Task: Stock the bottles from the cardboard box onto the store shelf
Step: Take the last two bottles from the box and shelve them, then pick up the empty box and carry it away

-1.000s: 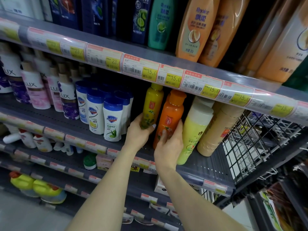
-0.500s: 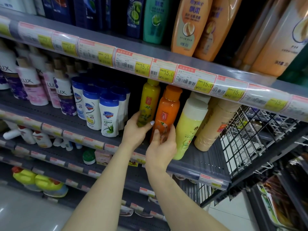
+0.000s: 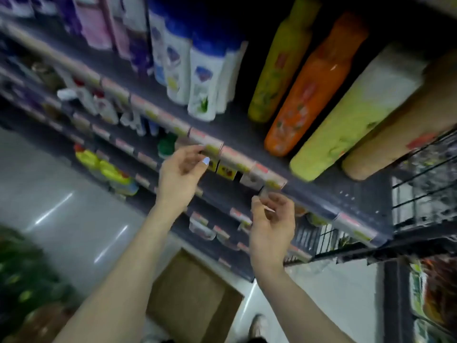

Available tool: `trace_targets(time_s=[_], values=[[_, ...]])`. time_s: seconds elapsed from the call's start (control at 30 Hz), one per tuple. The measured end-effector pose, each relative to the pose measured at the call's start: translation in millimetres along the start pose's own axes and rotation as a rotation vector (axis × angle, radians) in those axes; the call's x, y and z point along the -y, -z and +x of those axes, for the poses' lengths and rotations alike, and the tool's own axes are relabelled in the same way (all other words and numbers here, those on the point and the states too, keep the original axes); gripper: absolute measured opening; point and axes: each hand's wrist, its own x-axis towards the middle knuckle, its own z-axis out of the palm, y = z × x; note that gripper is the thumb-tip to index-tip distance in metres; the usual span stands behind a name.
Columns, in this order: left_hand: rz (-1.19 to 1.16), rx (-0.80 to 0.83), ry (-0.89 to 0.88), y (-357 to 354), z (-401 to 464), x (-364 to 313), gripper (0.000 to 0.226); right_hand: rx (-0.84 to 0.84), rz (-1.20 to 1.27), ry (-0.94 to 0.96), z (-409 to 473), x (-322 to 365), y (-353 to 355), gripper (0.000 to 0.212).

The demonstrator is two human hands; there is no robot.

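Note:
The view is blurred and tilted down. A yellow bottle (image 3: 277,68) and an orange bottle (image 3: 311,87) stand side by side on the dark store shelf (image 3: 247,134), with a pale green bottle (image 3: 358,112) to their right. My left hand (image 3: 181,173) hangs in front of the shelf's price strip, fingers loosely curled and holding nothing. My right hand (image 3: 272,224) is lower and to the right, also loosely curled and holding nothing. A brown cardboard box (image 3: 190,293) sits on the floor below, between my forearms; what is inside it cannot be made out.
White bottles with blue caps (image 3: 197,70) stand left of the yellow bottle. A tan bottle (image 3: 400,134) leans at the far right, beside a wire basket (image 3: 425,184). Lower shelves hold small items. The pale floor (image 3: 61,206) lies to the left; a shoe (image 3: 257,325) shows below.
Both hands have let go of the yellow and orange bottles and dropped below the shelf edge. The camera has tipped down, bringing the cardboard box and floor into view.

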Motion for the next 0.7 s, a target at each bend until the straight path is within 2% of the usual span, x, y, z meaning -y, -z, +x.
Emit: trace_targets(time_s=[0.13,0.3,0.4,0.57,0.7], values=[[0.075,-0.035,0.188,13.9,-49.4,78.6,0.022,0.135,-0.190,-0.171,-23.3,-88.2,18.1,0.014],[0.191,0.039,0.480,13.6,-105.6,210.8,0.021,0.204,-0.476,-0.408,-49.1,-216.0,53.7,0.018],[0.274,0.095,0.612,6.2,-128.3,291.2,0.025,0.225,-0.562,-0.525,-60.0,-290.3,69.5,0.020],[0.455,0.198,0.742,6.2,-149.8,414.0,0.041,0.228,-0.752,-0.738,-78.6,-417.7,93.6,0.033],[0.550,0.281,0.752,11.1,-145.2,486.9,0.049,0.186,-0.816,-0.927,-90.3,-506.9,102.4,0.046]])
